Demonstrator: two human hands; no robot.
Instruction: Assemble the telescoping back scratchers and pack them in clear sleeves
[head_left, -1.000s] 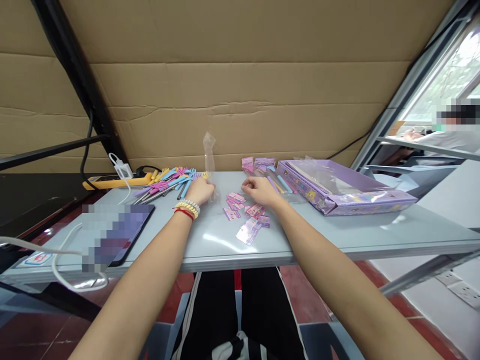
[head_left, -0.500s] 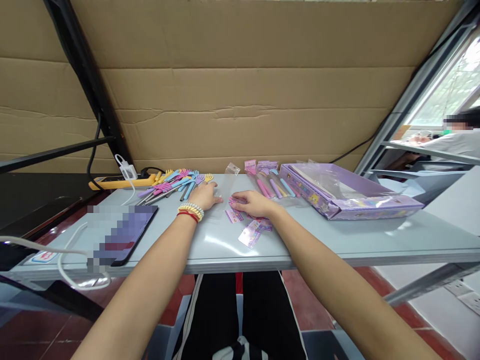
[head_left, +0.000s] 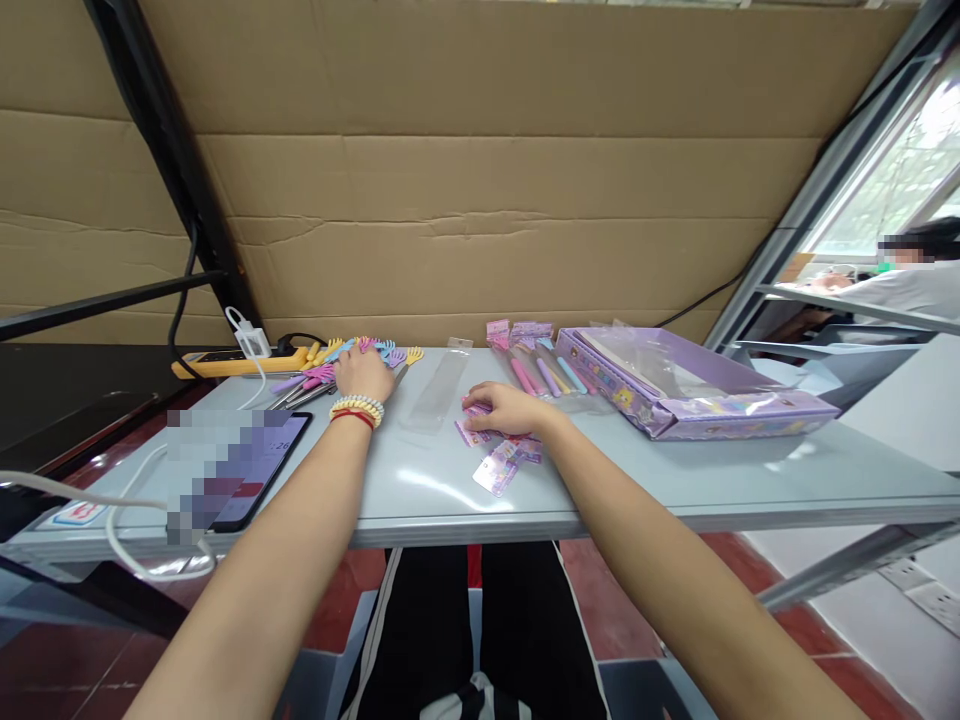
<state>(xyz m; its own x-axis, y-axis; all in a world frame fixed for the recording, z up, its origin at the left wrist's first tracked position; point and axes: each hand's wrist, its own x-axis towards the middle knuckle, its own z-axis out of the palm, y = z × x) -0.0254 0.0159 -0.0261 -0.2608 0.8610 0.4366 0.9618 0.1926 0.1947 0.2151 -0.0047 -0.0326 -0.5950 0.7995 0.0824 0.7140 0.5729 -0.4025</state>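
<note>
My left hand (head_left: pixel 364 375) rests on a pile of back scratchers (head_left: pixel 319 374) with coloured hand-shaped heads and metal rods; its fingertips are hidden among them, so its grip cannot be told. Beside it, a clear plastic sleeve (head_left: pixel 441 388) lies flat on the table, apart from both hands. My right hand (head_left: pixel 506 408) is bent over small purple printed cards (head_left: pixel 498 468), thumb and fingers closed around a card at the near-left of the group. Behind that hand are several bagged back scratchers (head_left: pixel 551 370) with pink and purple header cards.
An open purple printed box (head_left: pixel 675 412) with clear plastic in it stands to the right. A phone (head_left: pixel 259 470) and white cable lie at the left front. A yellow power strip (head_left: pixel 225 366) sits behind. Cardboard (head_left: pixel 480 180) walls the back. Another person (head_left: pixel 911 285) is far right.
My left hand has let go of the clear sleeve, which now lies flat, and has moved left onto the pile of back scratchers. My right hand has stayed at the cards.
</note>
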